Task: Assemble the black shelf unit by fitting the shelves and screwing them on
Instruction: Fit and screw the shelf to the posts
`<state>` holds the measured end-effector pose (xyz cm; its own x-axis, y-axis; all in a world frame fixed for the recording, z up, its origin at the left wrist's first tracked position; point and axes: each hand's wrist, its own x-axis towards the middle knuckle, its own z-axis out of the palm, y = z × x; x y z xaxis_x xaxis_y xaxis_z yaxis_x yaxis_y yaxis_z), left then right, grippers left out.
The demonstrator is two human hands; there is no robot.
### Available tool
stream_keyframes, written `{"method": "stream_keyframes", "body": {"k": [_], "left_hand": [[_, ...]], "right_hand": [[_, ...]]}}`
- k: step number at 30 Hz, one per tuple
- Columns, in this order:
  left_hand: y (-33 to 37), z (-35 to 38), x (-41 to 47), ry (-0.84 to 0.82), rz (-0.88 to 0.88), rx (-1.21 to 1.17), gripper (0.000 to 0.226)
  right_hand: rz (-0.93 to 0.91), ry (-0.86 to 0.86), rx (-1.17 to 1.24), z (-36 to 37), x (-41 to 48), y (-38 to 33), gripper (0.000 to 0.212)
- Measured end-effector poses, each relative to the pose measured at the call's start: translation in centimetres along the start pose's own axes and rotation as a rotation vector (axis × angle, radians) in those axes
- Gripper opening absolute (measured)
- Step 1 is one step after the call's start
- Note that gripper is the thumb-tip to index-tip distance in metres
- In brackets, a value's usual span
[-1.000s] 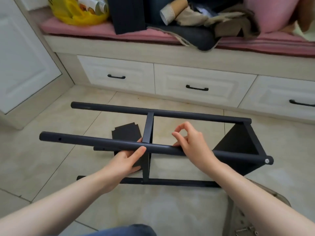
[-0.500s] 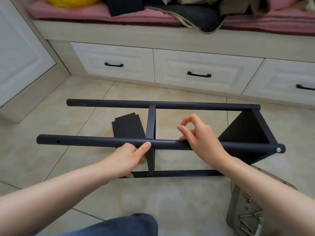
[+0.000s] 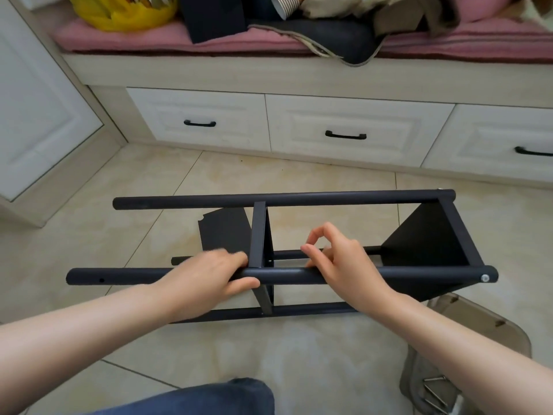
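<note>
the black metal shelf frame (image 3: 299, 199) lies on its side on the beige tiled floor (image 3: 299, 363), in front of the white bench with drawers (image 3: 353, 115), and from where i stand it looks roughly half built

at its right end a flat black end shelf (image 3: 425, 247) sits between the tubes. a silver screw head (image 3: 485, 277) shows in the tip of the near black tube (image 3: 419, 273), so that end seems fastened. a second black middle shelf (image 3: 258, 235) stands between the tubes about midway. i cannot see any screw through it from here, so i judge it fitted but perhaps not yet screwed

towards the left end the near tube has a small bare hole (image 3: 101, 280) and nothing sits between the tubes there. a loose black shelf panel (image 3: 223, 232) lies flat on the floor under the frame, so at least one shelf is left to fit and fasten

the left hand (image 3: 209, 274) grips the near tube just beside the middle shelf, fingers curled over the top and thumb underneath. the right hand (image 3: 347, 262) rests on the same tube on the other side of that shelf, forefinger and thumb bent into a ring with tips close together. whether they pinch a screw i cannot tell

a clear plastic tray (image 3: 478, 319) with silver screws (image 3: 434, 393) in it sits on the floor by the right forearm, near the frame's right end
</note>
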<state>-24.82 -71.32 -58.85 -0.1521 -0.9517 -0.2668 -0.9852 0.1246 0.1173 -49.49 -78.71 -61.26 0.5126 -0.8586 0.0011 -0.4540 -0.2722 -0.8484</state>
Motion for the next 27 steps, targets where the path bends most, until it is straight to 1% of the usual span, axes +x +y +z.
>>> {"method": "stream_keyframes", "body": {"k": [2,3,6,9,14,19,21,23,25,26,27], "left_hand": [[0.1,0.3,-0.2,-0.077,0.007,-0.072,0.046],[0.1,0.4,-0.3,-0.088,0.017,-0.096,0.047],[0.3,1.0,-0.7,-0.048,0.056,-0.127,0.049],[0.5,1.6,-0.7,-0.013,0.072,-0.162,0.045],[0.3,2.0,-1.2,-0.027,0.077,-0.210,0.049],[0.0,3.1,-2.0,0.021,0.126,-0.060,0.052],[0.0,3.5,-2.2,0.108,0.210,0.018,0.051],[0.2,3.7,-2.3,0.196,0.266,0.047,0.050],[0.1,3.6,-2.2,0.200,0.254,0.008,0.052],[0.1,3.6,-2.1,0.191,0.254,0.020,0.053],[0.0,3.6,-2.0,0.221,0.276,0.067,0.052]], "right_hand": [[-0.038,0.001,-0.034,0.2,-0.4,0.1,0.014],[-0.054,0.002,-0.045,0.3,-0.6,0.2,0.017],[-0.071,0.010,-0.064,0.2,-0.7,0.5,0.021],[-0.025,-0.006,-0.077,0.0,-0.2,0.9,0.011],[0.033,-0.081,-0.071,0.1,0.4,0.4,0.009],[0.044,-0.011,-0.029,-0.4,1.7,-0.7,0.007],[0.004,-0.028,-0.085,-0.4,2.3,-1.0,0.014],[-0.077,-0.044,-0.162,-0.3,2.8,-1.3,0.018],[-0.183,-0.029,-0.220,-0.1,3.6,-1.7,0.016],[-0.236,-0.016,-0.253,0.0,4.1,-1.9,0.013],[-0.285,-0.002,-0.289,0.1,4.7,-2.2,0.010]]}}
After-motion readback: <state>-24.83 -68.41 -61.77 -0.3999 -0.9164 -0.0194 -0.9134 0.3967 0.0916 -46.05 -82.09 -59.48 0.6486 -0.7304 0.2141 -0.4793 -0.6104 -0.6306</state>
